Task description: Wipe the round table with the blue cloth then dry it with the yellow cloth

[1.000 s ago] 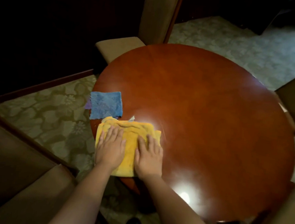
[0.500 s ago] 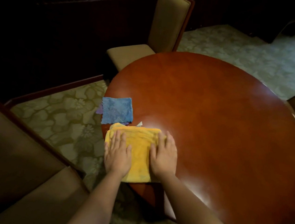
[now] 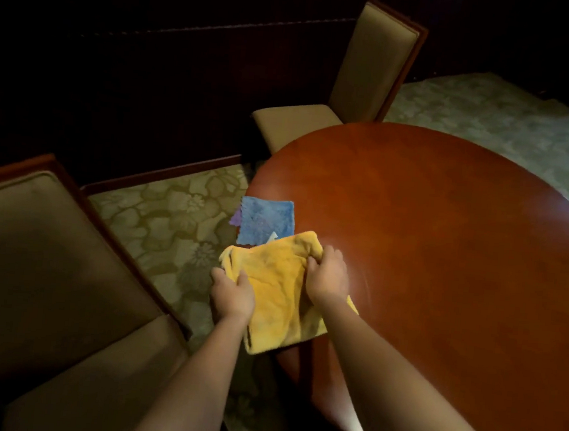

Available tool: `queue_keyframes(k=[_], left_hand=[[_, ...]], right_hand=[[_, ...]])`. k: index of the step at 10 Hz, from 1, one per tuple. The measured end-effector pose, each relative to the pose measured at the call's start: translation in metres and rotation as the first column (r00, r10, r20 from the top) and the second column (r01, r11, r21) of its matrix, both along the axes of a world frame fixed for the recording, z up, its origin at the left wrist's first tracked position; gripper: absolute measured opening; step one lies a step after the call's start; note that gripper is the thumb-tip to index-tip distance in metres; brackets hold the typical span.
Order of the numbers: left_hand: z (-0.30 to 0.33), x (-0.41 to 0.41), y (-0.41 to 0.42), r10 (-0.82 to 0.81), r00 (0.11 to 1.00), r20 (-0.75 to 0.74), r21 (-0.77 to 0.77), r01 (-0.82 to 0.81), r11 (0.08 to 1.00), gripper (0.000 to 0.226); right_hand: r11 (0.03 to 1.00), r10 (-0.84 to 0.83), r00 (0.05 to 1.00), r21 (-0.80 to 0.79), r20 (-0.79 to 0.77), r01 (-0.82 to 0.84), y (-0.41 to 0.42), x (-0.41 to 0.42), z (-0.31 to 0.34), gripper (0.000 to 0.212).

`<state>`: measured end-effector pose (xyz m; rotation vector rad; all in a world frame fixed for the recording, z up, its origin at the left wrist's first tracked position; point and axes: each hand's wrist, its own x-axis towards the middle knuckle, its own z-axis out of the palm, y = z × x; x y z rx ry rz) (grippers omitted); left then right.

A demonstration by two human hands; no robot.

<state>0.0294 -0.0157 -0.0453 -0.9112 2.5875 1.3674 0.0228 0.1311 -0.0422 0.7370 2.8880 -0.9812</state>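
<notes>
The round table (image 3: 444, 263) filled the right of the view. At its near-left edge the yellow cloth (image 3: 277, 283) overhung the rim, long axis toward the person, left hand (image 3: 231, 296) and right hand (image 3: 327, 277) each clutching a side. The blue cloth (image 3: 265, 220) lay just beyond.

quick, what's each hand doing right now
Left hand: grips the yellow cloth at its left edge.
Right hand: grips the same cloth's far right part.

Dim warm light, black background — soft blur, wide-angle bending
</notes>
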Motion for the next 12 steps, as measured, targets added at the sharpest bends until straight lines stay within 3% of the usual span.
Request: queue_keyframes(k=[1,2,3,4,5,6,7,8,9,10,12], left_hand=[[-0.005,0.007,-0.005,-0.027,0.988,0.15,-0.104,0.043,0.994,0.042],[-0.01,0.011,-0.001,-0.12,0.985,0.123,-0.342,0.156,0.927,0.047],[-0.016,0.012,0.002,-0.198,0.972,-0.127,-0.414,0.13,0.901,0.04],[-0.022,0.005,0.001,-0.235,0.943,-0.237,-0.374,0.134,0.917,0.045],[-0.037,-0.001,0.005,-0.46,0.888,-0.011,-0.336,0.43,0.838,0.048],[-0.047,0.003,0.005,-0.53,0.843,0.096,-0.283,0.533,0.797,0.052],[-0.044,0.0,0.003,-0.559,0.803,0.207,-0.268,0.596,0.757,0.055],[-0.036,-0.002,0.001,-0.549,0.792,0.267,-0.39,0.61,0.69,0.056],[-0.029,0.005,0.005,-0.623,0.738,0.261,-0.539,0.646,0.54,0.057],[-0.018,0.007,0.01,-0.663,0.646,0.379,-0.459,0.753,0.471,0.054],[0.016,0.005,0.009,-0.704,0.64,0.309,-0.488,0.742,0.46,0.049]], right_hand=[[0.991,0.05,0.999,0.121,0.0,-0.05,-0.003,0.0,-0.004,0.048],[0.903,0.342,0.936,0.248,0.086,-0.352,-0.006,0.012,-0.017,0.057],[0.822,0.474,0.861,0.257,0.184,-0.508,-0.001,0.017,-0.026,0.059],[0.792,0.508,0.842,0.285,0.183,-0.54,0.009,0.013,-0.032,0.061],[0.766,0.547,0.8,0.237,0.248,-0.597,0.017,0.013,-0.039,0.052],[0.768,0.552,0.803,0.239,0.225,-0.594,0.017,0.016,-0.044,0.067],[0.781,0.562,0.796,0.174,0.226,-0.6,0.022,0.01,-0.041,0.054],[0.705,0.622,0.752,0.261,0.22,-0.66,0.035,0.015,-0.033,0.067],[0.65,0.627,0.718,0.304,0.304,-0.696,0.04,0.03,-0.029,0.084],[0.699,0.578,0.749,0.277,0.324,-0.659,0.035,0.039,-0.026,0.061],[0.846,0.451,0.882,0.248,0.14,-0.472,0.04,0.046,0.02,0.055]])
